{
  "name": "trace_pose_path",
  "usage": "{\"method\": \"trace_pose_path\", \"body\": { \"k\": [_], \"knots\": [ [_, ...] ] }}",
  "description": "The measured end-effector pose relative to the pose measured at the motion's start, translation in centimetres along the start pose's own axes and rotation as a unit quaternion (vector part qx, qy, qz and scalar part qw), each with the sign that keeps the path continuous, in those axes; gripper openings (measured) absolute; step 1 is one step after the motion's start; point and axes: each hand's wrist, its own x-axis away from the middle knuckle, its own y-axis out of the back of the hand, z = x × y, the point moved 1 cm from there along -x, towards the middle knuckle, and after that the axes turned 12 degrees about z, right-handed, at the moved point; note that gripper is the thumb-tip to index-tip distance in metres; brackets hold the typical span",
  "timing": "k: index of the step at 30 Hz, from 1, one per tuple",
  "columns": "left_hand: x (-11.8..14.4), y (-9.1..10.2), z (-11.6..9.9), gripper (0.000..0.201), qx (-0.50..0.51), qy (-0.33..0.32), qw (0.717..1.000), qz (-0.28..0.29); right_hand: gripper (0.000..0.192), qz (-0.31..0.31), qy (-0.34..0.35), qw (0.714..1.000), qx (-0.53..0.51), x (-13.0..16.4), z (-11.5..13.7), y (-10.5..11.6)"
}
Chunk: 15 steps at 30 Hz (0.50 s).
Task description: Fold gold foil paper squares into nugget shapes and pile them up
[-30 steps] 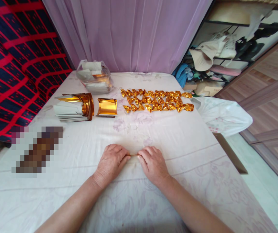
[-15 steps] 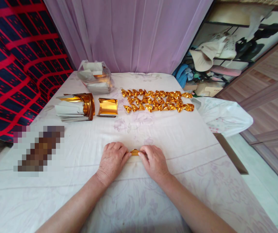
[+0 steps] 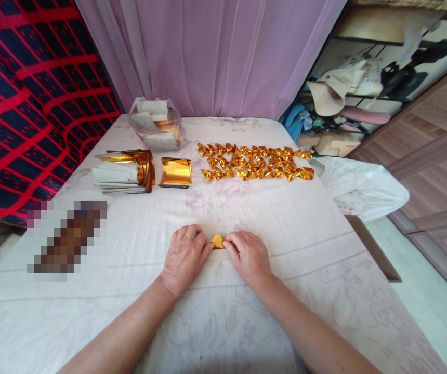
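Between my two hands, near the middle of the table, is a small piece of gold foil paper (image 3: 218, 241), partly folded, with a rounded point at its far side. My left hand (image 3: 186, 253) pinches its left end between thumb and fingers. The right end is pinched by my right hand (image 3: 249, 256) in the same way. Fingers hide both ends of the paper. Beyond my hands lie several rows of folded gold foil pieces (image 3: 260, 162). To their left sits a small stack of gold foil sheets (image 3: 176, 172).
A larger stack of foil sheets (image 3: 120, 176) rests at the left, with a clear plastic bag of sheets (image 3: 156, 124) behind it. A blurred-out item (image 3: 71, 236) lies on the left of the tablecloth (image 3: 223, 322). A white plastic bag (image 3: 367, 187) is beyond the right edge.
The gold paper between my hands has gone from a narrow flat strip to a shape with a raised, rounded point. Both hands keep their pinch in nearly the same place.
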Motion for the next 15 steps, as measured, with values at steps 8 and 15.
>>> {"method": "trace_pose_path", "body": {
  "k": [8,15],
  "knots": [
    [-0.04,-0.04,-0.09,0.018,0.016,0.009,1.000,-0.001,0.016,-0.012,-0.013,1.000,0.007,0.02,-0.02,-0.32],
    [0.00,0.05,-0.07,0.020,0.000,0.023,1.000,0.014,0.017,-0.007,-0.023,1.000,0.018,0.06,0.05,-0.33]
  ]
}}
